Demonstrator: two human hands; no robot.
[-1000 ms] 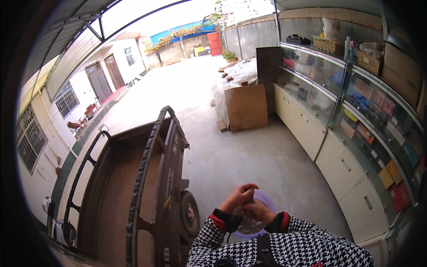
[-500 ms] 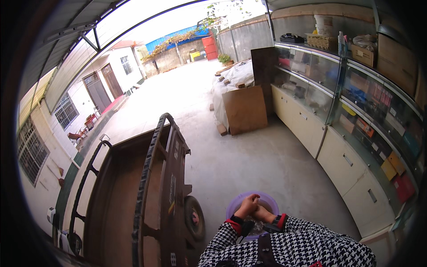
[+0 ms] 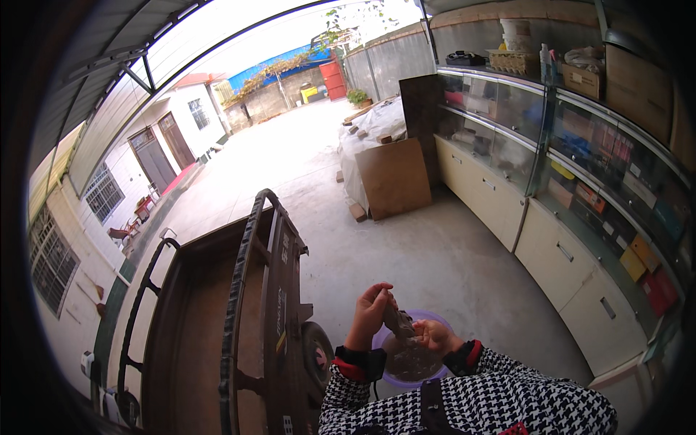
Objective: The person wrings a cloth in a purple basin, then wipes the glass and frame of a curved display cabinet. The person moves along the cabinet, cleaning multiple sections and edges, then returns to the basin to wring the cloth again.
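A purple basin [image 3: 431, 315] stands on the floor in front of me, with murky brown water [image 3: 412, 362] in it. Over its left rim my left hand [image 3: 370, 315] is raised, fingers closed on the upper end of a limp grey-brown cloth [image 3: 398, 321]. The cloth hangs down toward the basin and looks wet; its exact kind is unclear. At its lower end is my right hand [image 3: 437, 336], above the water, with the fingers curled in against the cloth.
A brown three-wheeled cargo cart [image 3: 250, 304] with a railed bed stands close on my left. Along the right runs a glass-fronted cabinet [image 3: 558, 239] with drawers. Farther ahead, a brown board [image 3: 395, 179] leans against a covered pile [image 3: 371, 138].
My hands were together over the basin and have come apart. The left has risen up and left, stretching out the cloth; the right has shifted slightly right. More of the water shows.
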